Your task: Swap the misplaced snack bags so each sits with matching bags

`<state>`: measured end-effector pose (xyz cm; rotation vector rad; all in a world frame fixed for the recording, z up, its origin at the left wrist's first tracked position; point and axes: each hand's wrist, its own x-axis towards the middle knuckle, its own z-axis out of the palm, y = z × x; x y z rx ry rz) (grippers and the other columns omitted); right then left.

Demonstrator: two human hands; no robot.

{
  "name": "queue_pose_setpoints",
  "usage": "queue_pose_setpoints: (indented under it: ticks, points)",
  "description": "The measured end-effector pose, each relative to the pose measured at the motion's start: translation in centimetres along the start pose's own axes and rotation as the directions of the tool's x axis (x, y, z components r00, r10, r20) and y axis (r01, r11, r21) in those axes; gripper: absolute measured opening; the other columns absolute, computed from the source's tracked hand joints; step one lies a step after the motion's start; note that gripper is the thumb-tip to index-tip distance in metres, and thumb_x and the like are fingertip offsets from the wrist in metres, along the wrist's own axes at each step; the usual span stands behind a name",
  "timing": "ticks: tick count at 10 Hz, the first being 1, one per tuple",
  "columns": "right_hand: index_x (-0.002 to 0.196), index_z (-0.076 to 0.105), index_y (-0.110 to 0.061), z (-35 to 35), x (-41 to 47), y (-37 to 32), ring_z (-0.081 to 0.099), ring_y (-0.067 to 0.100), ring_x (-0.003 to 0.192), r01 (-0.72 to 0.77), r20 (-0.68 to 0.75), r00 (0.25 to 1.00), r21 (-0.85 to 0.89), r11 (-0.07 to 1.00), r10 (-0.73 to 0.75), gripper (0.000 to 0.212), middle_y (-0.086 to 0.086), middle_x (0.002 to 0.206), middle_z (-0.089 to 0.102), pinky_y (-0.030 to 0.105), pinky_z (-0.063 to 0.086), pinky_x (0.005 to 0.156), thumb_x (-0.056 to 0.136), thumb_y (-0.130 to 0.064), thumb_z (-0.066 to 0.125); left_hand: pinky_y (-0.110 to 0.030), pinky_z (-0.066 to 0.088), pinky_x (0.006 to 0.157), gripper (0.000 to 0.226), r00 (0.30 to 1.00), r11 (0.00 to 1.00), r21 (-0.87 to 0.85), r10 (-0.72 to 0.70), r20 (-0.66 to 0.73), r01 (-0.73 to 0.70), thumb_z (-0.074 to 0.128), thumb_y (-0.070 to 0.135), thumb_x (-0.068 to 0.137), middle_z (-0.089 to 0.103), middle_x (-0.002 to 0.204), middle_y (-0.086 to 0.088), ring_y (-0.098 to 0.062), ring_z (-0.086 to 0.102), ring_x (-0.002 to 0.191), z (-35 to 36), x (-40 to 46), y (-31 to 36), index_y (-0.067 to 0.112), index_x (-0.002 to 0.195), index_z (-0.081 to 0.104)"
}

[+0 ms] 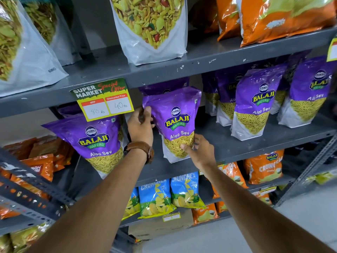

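Far left on the top shelf, grey-white namkeen pouches lean back. Below them, orange snack bags pile up on the neighbouring rack. On the middle shelf a purple Balaji Aloo Sev bag stands tilted, its top tucked under the Super Market offer tag that hangs from the shelf edge above, reading 80 Rs and 40 Rs.

Now the left hand, brown leather watch on the wrist: it sits against the upper left edge of the centre Aloo Sev bag, fingers curled together along that edge, the thumb across the bag's corner. That centre bag stands on the middle shelf, upright with a slight lean, another purple pack right behind it. The right hand takes the lower right corner, thumb pressed on the clear window over the yellow sev, the other fingers wrapped round the side and mostly hidden behind the pouch.

Straight above, a mixed namkeen pouch stands on the top shelf. Below the arms, blue Crunchex chip bags line the lower shelf. To the right, more Aloo Sev bags stand in a row on the middle shelf, orange bags above them and orange Crunchex bags below.
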<state>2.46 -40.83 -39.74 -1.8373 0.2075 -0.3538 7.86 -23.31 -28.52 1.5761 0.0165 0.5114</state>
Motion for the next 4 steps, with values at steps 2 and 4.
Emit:
queue_pose_setpoints:
  ticks: [2,4]
  points:
    - [0.119,0.065,-0.028,-0.3,-0.7,-0.9,0.071,0.012,0.101,0.001,0.017,1.0,0.022,1.0,-0.001,0.04,-0.01,0.105,0.074,0.031,0.058,0.088,0.085,-0.043,0.081,-0.016,0.059,0.062,0.036,0.995,0.996,-0.008,-0.087,-0.044,0.086,0.058,0.025,0.101,0.063,0.109,-0.001,-0.004,0.063,0.075,-0.8,-2.8,-0.8,0.005,0.131,0.058]
    - [0.109,0.072,-0.029,-2.4,-2.9,-3.1,0.068,-0.002,0.089,-0.016,-0.013,1.0,-0.141,0.99,0.014,0.035,-0.019,0.093,0.073,0.002,0.043,0.067,0.091,-0.059,0.066,-0.038,0.059,0.079,0.013,0.984,0.994,0.112,-0.036,0.172,0.017,0.057,0.04,0.098,0.071,0.086,0.004,-0.01,0.065,0.077,-1.4,-9.0,1.4,0.03,0.096,0.066]
